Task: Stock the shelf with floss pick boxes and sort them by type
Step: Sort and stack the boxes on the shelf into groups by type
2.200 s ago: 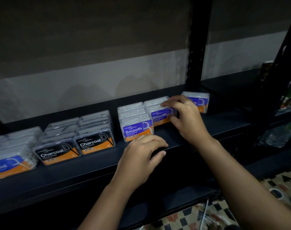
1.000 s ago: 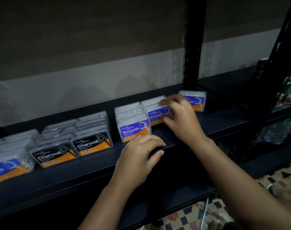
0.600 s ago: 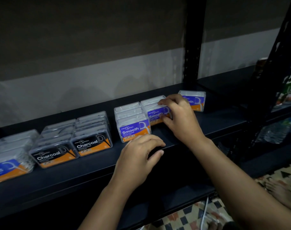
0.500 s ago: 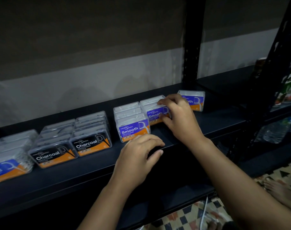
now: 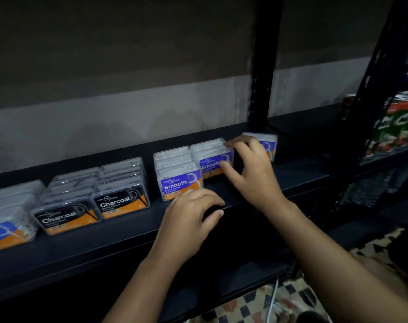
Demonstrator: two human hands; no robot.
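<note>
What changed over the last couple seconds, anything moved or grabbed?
Hardly anything. The right hand still pinches the front box of the second Smooth row, which has not visibly shifted. The left hand stays curled on the shelf edge. Charcoal rows and the lone right box are unmoved.

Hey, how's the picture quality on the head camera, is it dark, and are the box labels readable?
Head view: dim overall, upper wall nearly black; front Charcoal boxes and front Smooth box read clearly; the Smooth box under the right hand is slightly soft; the cans at right are blurred and stretched by wide-angle distortion.
</note>
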